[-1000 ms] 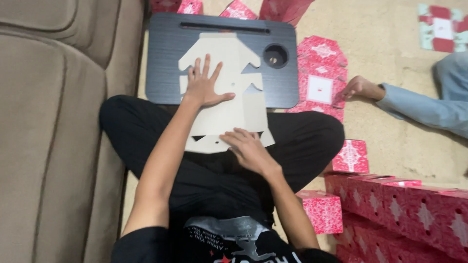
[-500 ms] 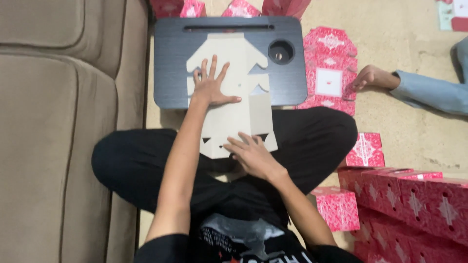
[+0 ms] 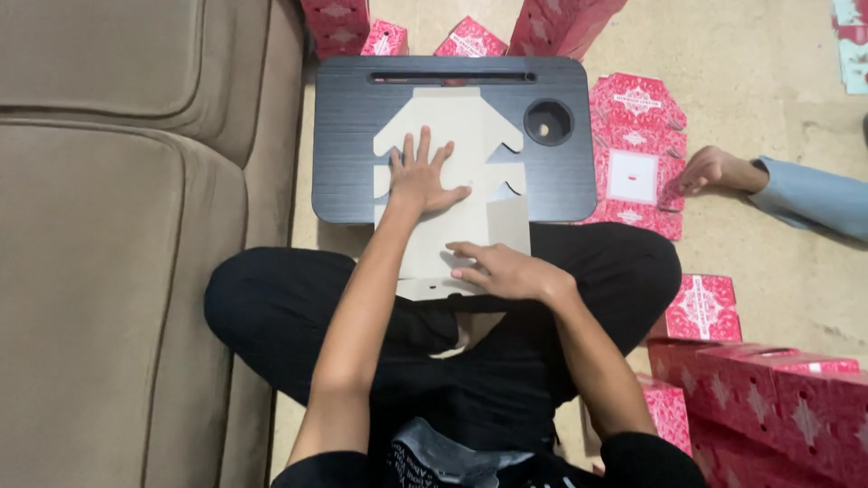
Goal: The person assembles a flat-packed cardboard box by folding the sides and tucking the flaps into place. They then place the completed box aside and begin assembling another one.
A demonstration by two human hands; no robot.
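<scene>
My left hand (image 3: 420,178) and right hand (image 3: 502,269) press flat, fingers spread, on the unfolded carton (image 3: 452,136) on the desk (image 3: 348,136), folding barely begun.

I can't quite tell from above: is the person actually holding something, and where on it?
Nothing is gripped. The left hand presses flat on the middle of the unfolded cardboard box blank on the lap desk; the right hand lies flat on its near end.

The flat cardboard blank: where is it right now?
In the head view the cardboard blank lies plain side up at centre, across the black lap tray and the person's lap, under the left hand and right hand, left of the tray's cup hole.
</scene>
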